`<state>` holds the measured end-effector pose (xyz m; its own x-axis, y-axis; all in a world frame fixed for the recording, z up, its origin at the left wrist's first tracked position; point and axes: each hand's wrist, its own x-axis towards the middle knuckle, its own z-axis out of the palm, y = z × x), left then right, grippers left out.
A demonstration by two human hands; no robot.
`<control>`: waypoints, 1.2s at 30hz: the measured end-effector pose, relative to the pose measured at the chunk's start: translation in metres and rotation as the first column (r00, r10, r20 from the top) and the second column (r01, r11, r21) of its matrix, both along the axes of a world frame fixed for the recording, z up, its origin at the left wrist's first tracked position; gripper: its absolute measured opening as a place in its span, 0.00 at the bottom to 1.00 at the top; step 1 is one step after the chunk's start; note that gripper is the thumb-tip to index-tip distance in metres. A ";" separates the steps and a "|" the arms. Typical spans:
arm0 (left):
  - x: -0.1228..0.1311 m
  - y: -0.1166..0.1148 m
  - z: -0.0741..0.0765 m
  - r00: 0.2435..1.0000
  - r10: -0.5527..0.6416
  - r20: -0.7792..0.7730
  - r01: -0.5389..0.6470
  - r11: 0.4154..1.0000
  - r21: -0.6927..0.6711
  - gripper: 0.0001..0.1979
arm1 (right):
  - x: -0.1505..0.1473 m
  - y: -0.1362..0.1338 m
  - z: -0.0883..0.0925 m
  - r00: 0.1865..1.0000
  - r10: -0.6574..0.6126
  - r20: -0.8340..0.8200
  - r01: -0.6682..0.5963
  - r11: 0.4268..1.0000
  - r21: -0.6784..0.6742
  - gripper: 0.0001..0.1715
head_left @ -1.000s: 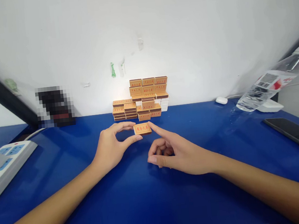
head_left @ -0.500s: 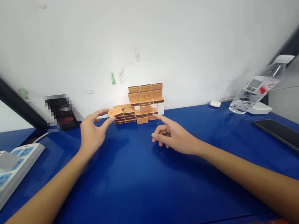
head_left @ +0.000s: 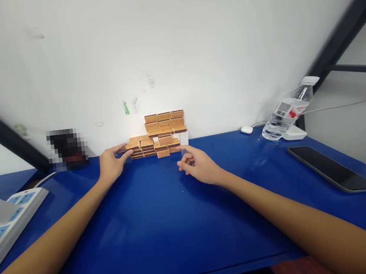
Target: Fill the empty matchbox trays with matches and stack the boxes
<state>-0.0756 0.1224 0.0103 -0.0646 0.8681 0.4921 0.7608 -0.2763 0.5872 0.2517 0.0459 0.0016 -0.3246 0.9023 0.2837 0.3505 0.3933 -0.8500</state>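
My left hand (head_left: 111, 164) pinches an orange matchbox (head_left: 132, 144) between thumb and fingers. The box lies on the left end of a low pile of matchboxes (head_left: 147, 148). Beside that pile, matchboxes rise in a stepped stack (head_left: 164, 124) against the wall, with several standing on edge in the upper rows. My right hand (head_left: 200, 164) has its index finger stretched to the lower right front of the stack, touching or nearly touching a box there. Its other fingers curl loosely, holding nothing.
A white power strip (head_left: 20, 210) lies at the left on the blue table (head_left: 166, 226). A blurred dark object (head_left: 68, 149) stands by the wall. On the right are a small white case (head_left: 246, 129), a tilted water bottle (head_left: 286, 111), a white box (head_left: 294, 133) and a phone (head_left: 332, 167).
My left hand has lowered the matchbox onto the left pile. The camera view has shifted, moving the whole scene left in the picture. My right hand keeps its pose near the stack.
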 end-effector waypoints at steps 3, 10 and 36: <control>0.004 -0.002 0.004 1.000 -0.013 -0.017 0.012 1.000 -0.009 0.25 | 0.002 0.001 0.000 0.998 -0.023 0.062 0.021 0.999 0.048 0.22; 0.008 -0.007 0.009 0.996 0.007 -0.089 -0.008 1.000 -0.007 0.31 | 0.009 0.008 0.002 0.969 -0.128 0.211 0.089 0.978 0.187 0.16; -0.019 -0.019 -0.001 0.896 -0.171 -0.409 0.169 0.985 -0.041 0.30 | 0.061 0.055 -0.025 0.633 -0.598 0.491 0.287 0.770 0.569 0.17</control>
